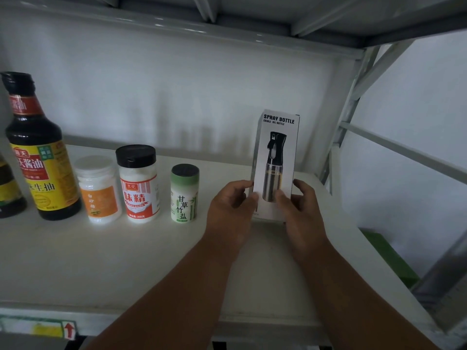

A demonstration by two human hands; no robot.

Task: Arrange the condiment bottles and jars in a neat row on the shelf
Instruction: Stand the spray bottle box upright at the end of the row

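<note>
A white spray bottle box (276, 157) stands upright on the white shelf (101, 261), right of the row. My left hand (231, 210) grips its left edge and my right hand (302, 210) grips its right edge, thumbs on the front. To the left stand a small green-labelled salt jar (184, 193), a black-capped jar with a red label (138, 183), a white-capped jar with an orange label (98, 190) and a tall dark soy sauce bottle (38, 152). Another dark bottle (8, 193) is cut off at the left edge.
The upper shelf (227, 18) hangs close above the box. A grey metal upright and braces (353, 97) close the right end of the shelf. A green object (389, 258) lies below at right. The wall is right behind the row.
</note>
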